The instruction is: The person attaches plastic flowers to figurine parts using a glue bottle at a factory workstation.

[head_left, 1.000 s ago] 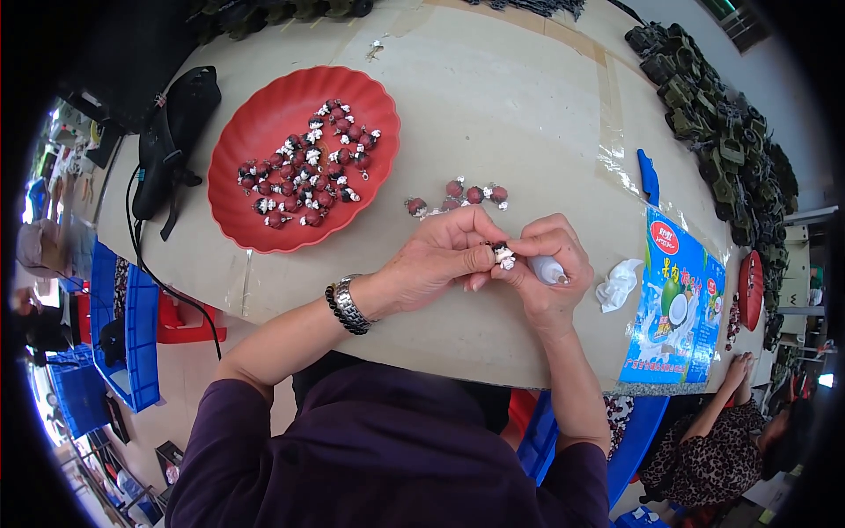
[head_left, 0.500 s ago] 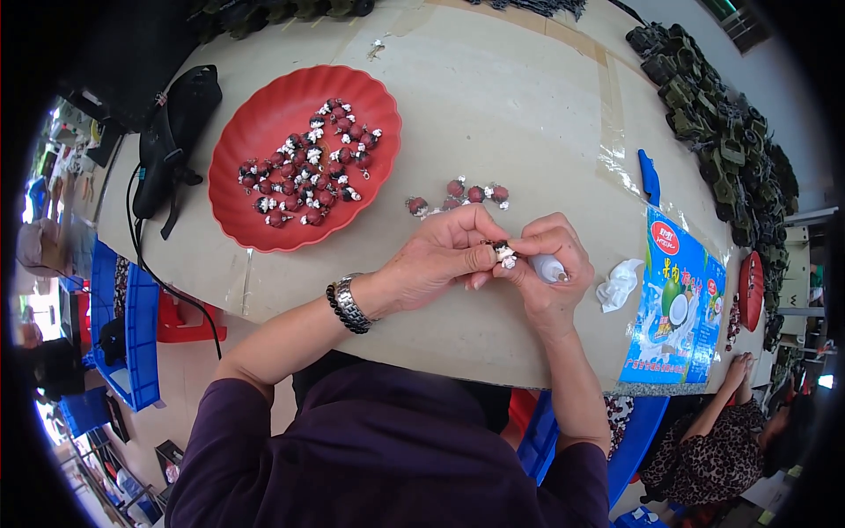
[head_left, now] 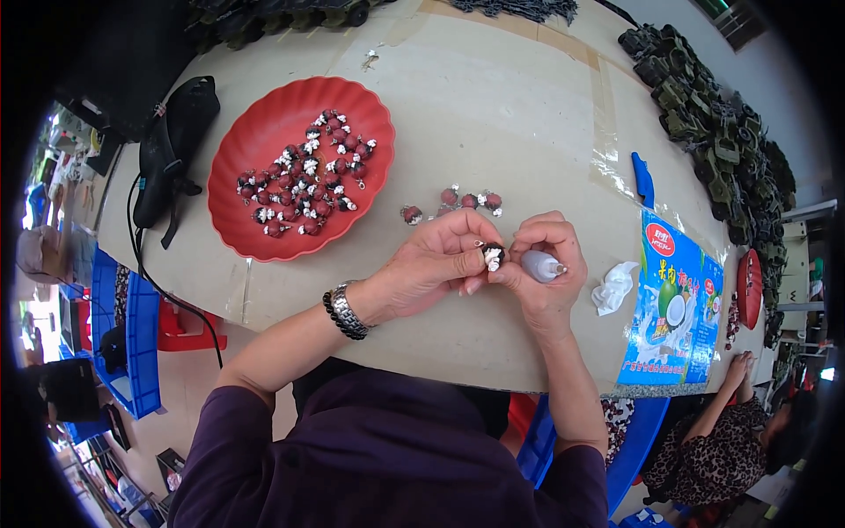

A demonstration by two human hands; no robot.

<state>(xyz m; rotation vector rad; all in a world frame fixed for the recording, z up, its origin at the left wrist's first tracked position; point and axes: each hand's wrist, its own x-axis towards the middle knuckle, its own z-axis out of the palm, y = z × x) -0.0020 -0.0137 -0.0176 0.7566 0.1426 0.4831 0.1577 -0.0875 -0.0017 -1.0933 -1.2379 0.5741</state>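
Between the thumb and fingers of my left hand (head_left: pixel 429 267) is a small black-and-white figure charm (head_left: pixel 494 255) with a metal ring on top. My right hand (head_left: pixel 547 273) closes round a small translucent squeeze bottle (head_left: pixel 542 266), its tip pointing right, while the thumb lies close to the charm. Just beyond my hands lie several dark-red and white charms (head_left: pixel 470 201) on the table. To the left, a scalloped red plate (head_left: pixel 238 150) holds many similar charms (head_left: pixel 304 189).
A crumpled white tissue (head_left: pixel 613 288) and a blue printed sheet (head_left: pixel 673 308) lie right of my hands, with a blue-handled tool (head_left: pixel 643 180) beyond. A black corded tool (head_left: pixel 172 150) rests at far left. Dark green model vehicles (head_left: pixel 713 123) line the far right; another person (head_left: pixel 713 440) sits there.
The charm has been turned in my fingers, so more of its black-and-white part shows. My right fingers have shifted around the bottle, and the view has tilted slightly.
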